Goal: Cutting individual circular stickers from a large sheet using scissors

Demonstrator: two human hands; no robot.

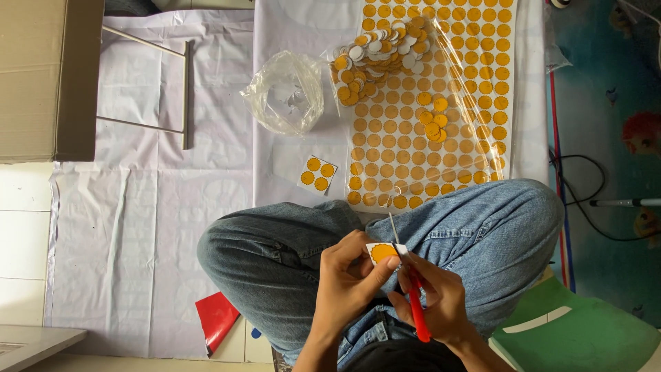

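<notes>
Centrally, above the crossed legs in blue jeans (496, 227), the left hand (348, 279) pinches a small paper piece with an orange scalloped sticker (383, 253) between thumb and fingertips. The right hand (441, 303), just beside the sticker piece, is clenched around red-handled scissors (413, 293) whose blades meet the edge of that piece. Beyond the jeans, on the white floor covering (138, 227), lies a large sheet of orange stickers (454, 158). On the far end of that sheet rests a clear bag of cut-out stickers (375, 58), and a few loose stickers (434, 124) lie near its middle. Beside the sheet sit a crumpled empty plastic bag (286, 93) and a small square of four stickers (317, 174). A cardboard box (48, 76) stands well apart from the sheet.
</notes>
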